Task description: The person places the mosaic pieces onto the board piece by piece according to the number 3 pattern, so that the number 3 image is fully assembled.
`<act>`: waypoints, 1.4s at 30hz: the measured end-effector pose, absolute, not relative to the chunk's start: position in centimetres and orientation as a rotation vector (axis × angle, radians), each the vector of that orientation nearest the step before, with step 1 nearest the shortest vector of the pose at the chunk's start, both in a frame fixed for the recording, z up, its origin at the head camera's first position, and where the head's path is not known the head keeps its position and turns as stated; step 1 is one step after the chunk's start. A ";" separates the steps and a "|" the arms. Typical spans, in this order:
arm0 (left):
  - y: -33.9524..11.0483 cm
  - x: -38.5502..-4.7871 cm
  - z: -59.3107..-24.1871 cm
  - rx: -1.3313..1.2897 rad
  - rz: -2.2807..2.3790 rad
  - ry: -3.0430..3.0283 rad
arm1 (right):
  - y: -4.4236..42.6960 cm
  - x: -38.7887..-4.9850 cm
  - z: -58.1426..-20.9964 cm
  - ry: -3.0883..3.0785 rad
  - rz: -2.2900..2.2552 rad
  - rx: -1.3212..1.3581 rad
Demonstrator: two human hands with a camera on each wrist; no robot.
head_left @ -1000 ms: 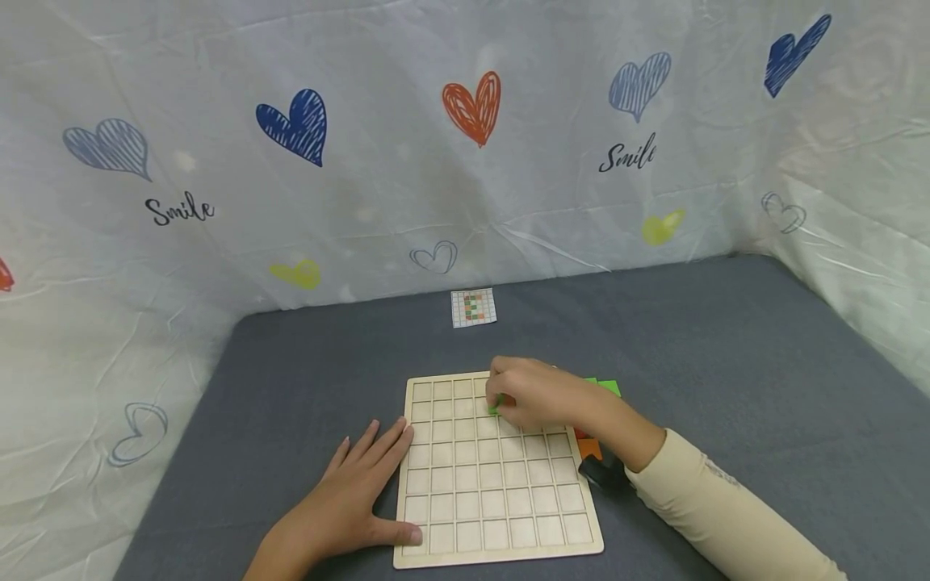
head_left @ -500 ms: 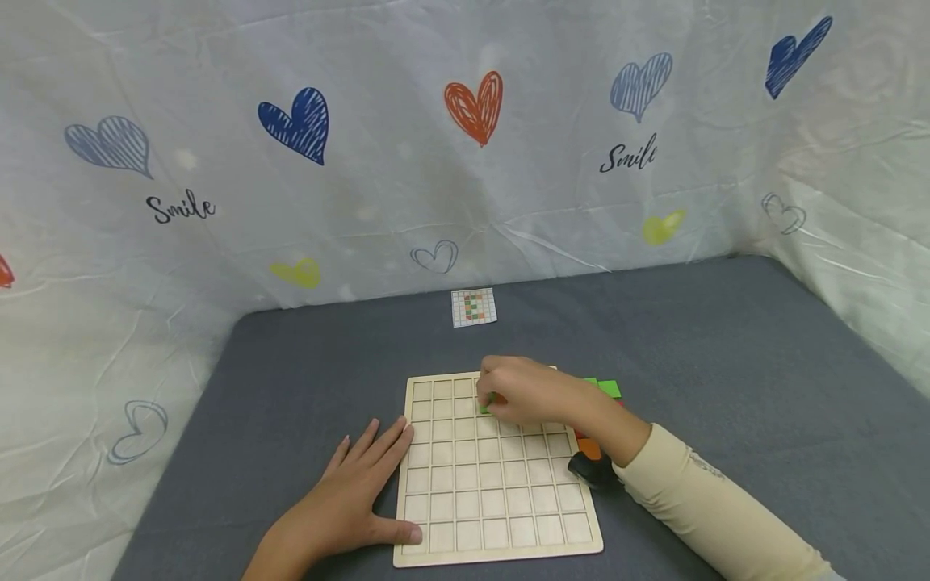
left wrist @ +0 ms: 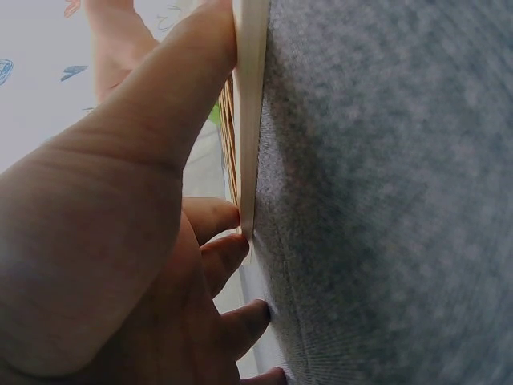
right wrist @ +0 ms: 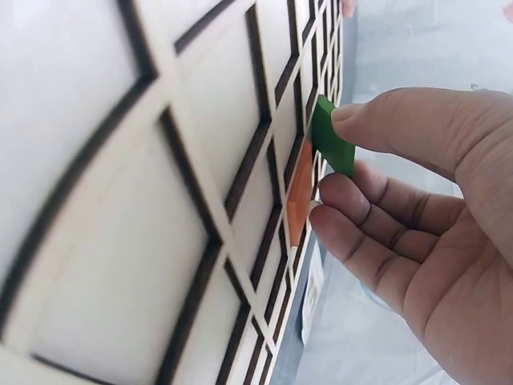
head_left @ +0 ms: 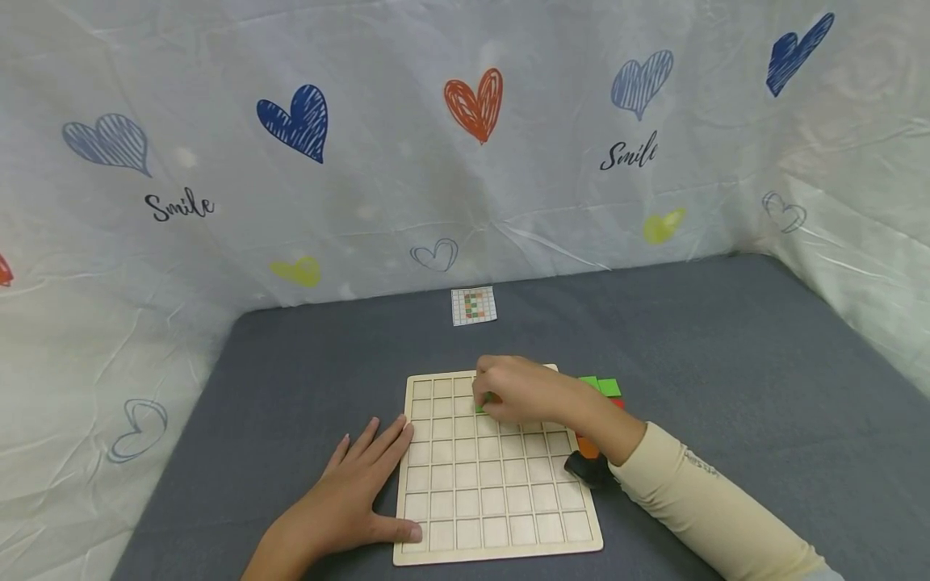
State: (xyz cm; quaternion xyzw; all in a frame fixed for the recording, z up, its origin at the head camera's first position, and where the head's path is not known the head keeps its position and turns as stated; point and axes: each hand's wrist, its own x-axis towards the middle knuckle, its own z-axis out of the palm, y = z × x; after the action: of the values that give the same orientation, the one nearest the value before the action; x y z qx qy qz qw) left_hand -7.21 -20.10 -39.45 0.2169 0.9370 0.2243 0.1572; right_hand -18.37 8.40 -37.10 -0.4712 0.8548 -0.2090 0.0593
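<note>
My right hand (head_left: 521, 392) is over the far part of a wooden grid board (head_left: 494, 500). Between its thumb and fingers it pinches a small green square tile (right wrist: 333, 143), which stands tilted against the grid in the right wrist view. An orange tile (right wrist: 299, 196) sits by the green one on the board, close to the fingertips. My left hand (head_left: 356, 492) lies spread along the board's left side. Its thumb rests on the near left corner, and the left wrist view shows some fingertips touching the edge (left wrist: 250, 120).
Beyond the board's right side lie green tiles (head_left: 609, 387), a red tile (head_left: 617, 402) and an orange tile (head_left: 587, 447), partly hidden by the right forearm. A small printed pattern card (head_left: 473, 307) lies farther back on the grey cloth (head_left: 349, 347).
My right hand has shifted slightly left over the board, carrying the green tile with it. The left hand and the board have stayed in place.
</note>
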 end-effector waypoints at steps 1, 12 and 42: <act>-20.1 -7.2 -39.4 0.619 0.641 2.682 | 8.4 -18.4 -37.1 2.588 -0.636 -1.421; -20.1 -7.3 -39.3 0.612 0.632 2.682 | 8.5 -18.2 -37.5 2.615 -0.601 -1.455; -20.2 -7.4 -39.3 0.616 0.659 2.663 | 8.1 -16.7 -37.7 2.714 -0.468 -1.508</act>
State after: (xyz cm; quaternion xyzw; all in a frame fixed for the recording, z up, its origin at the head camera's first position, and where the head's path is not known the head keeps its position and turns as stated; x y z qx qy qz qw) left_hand -7.35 -20.16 -39.33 0.2162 0.9343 0.2312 0.1642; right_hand -16.72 8.09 -37.70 -0.4804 0.8643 -0.1490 0.0010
